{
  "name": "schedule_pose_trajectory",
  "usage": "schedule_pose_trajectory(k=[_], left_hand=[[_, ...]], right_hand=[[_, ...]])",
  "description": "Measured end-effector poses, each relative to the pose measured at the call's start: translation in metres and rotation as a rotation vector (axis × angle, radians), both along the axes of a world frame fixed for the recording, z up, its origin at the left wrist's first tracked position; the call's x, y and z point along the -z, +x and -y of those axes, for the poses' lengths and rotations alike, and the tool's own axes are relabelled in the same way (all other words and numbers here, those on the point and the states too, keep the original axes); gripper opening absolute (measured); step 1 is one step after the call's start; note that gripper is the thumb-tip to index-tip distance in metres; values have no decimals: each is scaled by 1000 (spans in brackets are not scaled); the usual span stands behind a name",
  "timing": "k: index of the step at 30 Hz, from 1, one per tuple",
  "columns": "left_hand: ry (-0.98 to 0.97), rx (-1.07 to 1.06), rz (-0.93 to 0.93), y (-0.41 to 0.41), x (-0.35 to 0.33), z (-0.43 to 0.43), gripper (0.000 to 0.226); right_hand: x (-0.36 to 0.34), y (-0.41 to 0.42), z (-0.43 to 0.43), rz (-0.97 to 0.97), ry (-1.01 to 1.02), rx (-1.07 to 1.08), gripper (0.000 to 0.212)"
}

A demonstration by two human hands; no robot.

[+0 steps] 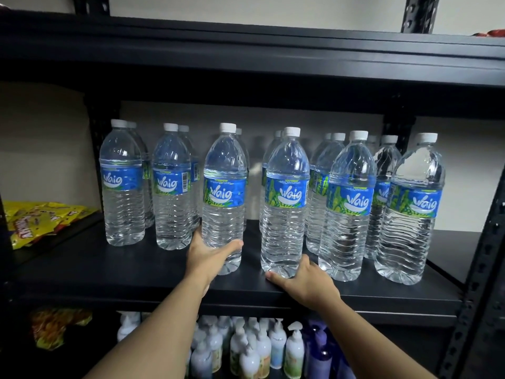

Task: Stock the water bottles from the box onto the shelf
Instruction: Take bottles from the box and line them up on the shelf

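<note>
Tipping is the worry: left hand (pixel 210 254) grips one Waig water bottle (pixel 223 198) low, right hand (pixel 304 280) grips a second bottle (pixel 285 206) by its base, both near the shelf (pixel 109 269) front; a sloppy shove could domino the tight rows (pixel 347 206).

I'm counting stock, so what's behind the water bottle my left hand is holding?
Behind that water bottle in your left hand stands a second bottle; only its white cap and one edge show. Anything further back is covered.
</note>
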State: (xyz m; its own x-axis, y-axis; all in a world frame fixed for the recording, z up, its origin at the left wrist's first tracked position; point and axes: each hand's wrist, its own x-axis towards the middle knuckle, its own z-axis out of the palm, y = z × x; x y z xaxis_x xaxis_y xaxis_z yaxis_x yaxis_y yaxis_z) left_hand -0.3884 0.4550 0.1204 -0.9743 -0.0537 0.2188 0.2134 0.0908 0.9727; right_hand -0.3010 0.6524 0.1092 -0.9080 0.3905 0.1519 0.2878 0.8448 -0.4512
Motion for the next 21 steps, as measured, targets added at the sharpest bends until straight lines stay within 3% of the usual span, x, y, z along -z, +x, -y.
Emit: schedule_pose_trajectory(k=[8,14,21], left_hand=[[-95,-124,-33,-3,2,-4,81],[-151,-173,-26,1,0,-10,124],[-178,-171,-39,3,-2,-13,120]], right_hand=[[0,0,0,1,3,1,90],[0,0,1,5,10,5,89],[1,0,2,0,7,5,92]])
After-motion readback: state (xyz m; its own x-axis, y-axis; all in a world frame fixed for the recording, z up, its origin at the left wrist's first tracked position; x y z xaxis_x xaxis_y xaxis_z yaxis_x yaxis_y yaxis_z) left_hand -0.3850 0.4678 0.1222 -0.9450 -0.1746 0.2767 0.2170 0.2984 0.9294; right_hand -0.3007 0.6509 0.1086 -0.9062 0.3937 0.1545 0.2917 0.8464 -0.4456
